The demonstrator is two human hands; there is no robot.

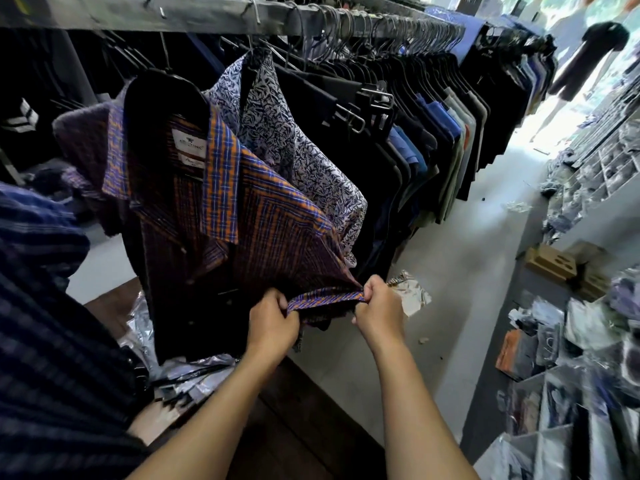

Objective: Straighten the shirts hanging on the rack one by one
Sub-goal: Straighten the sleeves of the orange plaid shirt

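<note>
A blue-and-orange checked shirt [249,216] hangs on a black hanger from the grey rack rail [207,13], its collar open and a white label showing. My left hand [273,322] and my right hand [379,311] each pinch an end of its short sleeve's cuff [327,298], which is stretched flat between them. Behind it hangs a white shirt with a dark leaf print [298,147]. Further along the rail hang several dark shirts and trousers [433,126].
A dark wooden platform [298,420] with plastic bags [194,375] lies under the rack. Pale floor [460,258] runs along the aisle to the right. Shelves of packed garments [581,393] and cardboard boxes [554,261] line the right side. A striped garment [45,341] fills the near left.
</note>
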